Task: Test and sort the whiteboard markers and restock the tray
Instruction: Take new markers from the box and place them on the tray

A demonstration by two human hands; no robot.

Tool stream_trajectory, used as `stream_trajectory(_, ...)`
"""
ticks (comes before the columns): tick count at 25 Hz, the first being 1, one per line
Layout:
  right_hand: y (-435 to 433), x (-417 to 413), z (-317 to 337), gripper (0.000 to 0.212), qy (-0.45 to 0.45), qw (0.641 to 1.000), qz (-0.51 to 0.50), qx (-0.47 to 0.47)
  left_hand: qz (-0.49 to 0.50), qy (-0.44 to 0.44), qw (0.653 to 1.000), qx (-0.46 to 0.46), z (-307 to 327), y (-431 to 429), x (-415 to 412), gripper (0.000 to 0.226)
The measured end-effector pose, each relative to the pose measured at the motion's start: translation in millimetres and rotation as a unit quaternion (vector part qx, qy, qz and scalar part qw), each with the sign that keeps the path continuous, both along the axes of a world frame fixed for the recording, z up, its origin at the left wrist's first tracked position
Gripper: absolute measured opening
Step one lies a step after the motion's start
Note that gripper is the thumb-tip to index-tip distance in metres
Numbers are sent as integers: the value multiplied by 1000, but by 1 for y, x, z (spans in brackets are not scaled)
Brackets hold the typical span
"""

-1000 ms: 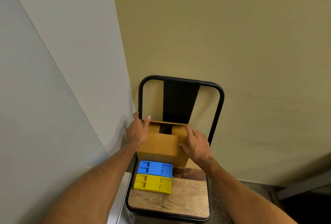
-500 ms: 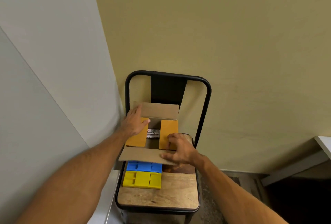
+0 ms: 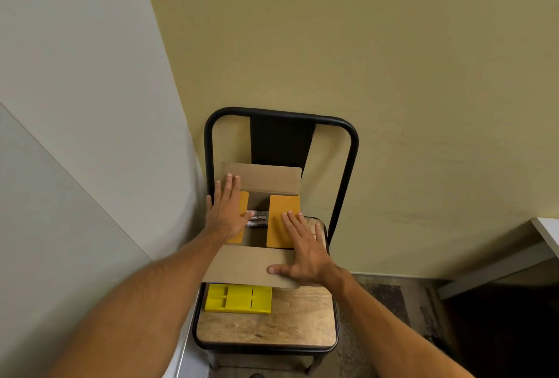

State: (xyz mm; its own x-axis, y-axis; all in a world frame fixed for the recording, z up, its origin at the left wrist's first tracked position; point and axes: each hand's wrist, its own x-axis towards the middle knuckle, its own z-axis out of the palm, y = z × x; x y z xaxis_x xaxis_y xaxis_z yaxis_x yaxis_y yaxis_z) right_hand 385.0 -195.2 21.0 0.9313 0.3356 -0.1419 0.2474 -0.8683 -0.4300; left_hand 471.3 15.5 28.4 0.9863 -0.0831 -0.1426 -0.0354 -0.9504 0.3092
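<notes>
Cardboard box [image 3: 260,178], flaps spread, on chair seat [image 3: 272,327]; markers [image 3: 257,219] inside (partly seen). Left hand [image 3: 227,215], right hand [image 3: 303,254]: grip loose, fingers flat on flaps. Yellow tray [image 3: 239,299] just in front.

Left hand [image 3: 227,214] and right hand [image 3: 302,252] lying flat on open brown cardboard box [image 3: 260,181]; yellow plastic tray [image 3: 239,299] sitting just before it.

What the box [image 3: 262,179] keeps from me
Only a sliver of the markers [image 3: 257,219] shows between the inner flaps [image 3: 282,220], partly under my left hand [image 3: 227,216], and their print is too small to read. The near flap [image 3: 242,265] covers the yellow tray [image 3: 239,299] at its far edge. The picture's right edge cuts off the white table [image 3: 549,231].
</notes>
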Motion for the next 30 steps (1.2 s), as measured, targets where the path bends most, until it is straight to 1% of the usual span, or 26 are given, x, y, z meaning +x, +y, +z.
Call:
stream_trajectory(1,2,3,3,115,-4,1000,-10,29,-1,-29,1000,0,-1,0,-5,91)
stream_trajectory(2,6,9,6,106,-9,999,-19,43,-10,-51,999,8,-1,-1,-9,85)
stream_trajectory(3,11,15,10,93,-15,999,-25,38,-27,-65,997,26,0,-2,-13,80)
stream_trajectory(5,25,28,14,65,-17,999,-30,-9,-71,-79,991,79,2,-7,-23,75)
stream_trajectory(6,33,34,16,55,-16,999,-27,-36,-91,-83,987,105,3,-11,-28,73)
stream_trajectory(8,47,40,17,45,-13,996,-20,-87,-111,-72,983,131,7,-17,-34,70)
stream_trajectory(10,53,42,17,43,-12,992,-20,-125,-114,-70,982,131,8,-17,-36,70)
stream_trajectory(12,53,41,18,44,-6,990,-24,-136,-112,-77,983,122,12,-11,-37,70)
stream_trajectory(15,47,35,21,49,-10,995,-41,-87,-119,-60,985,110,23,6,-35,53)
stream_trajectory(16,45,33,24,52,-9,996,-50,-69,-122,-46,985,116,26,9,-36,50)
stream_trajectory(20,34,29,37,51,-13,997,-65,-29,-133,33,975,174,27,18,-40,70)
stream_trajectory(24,20,26,45,47,-27,997,-77,10,-123,30,980,157,22,14,-47,63)
stream_trajectory(27,18,19,44,46,-20,997,-68,14,-126,57,975,176,14,3,-51,63)
stream_trajectory(28,18,18,45,46,-21,997,-67,17,-123,57,974,182,13,1,-51,62)
stream_trajectory(30,14,17,49,45,-40,996,-70,31,-116,31,979,164,19,0,-50,56)
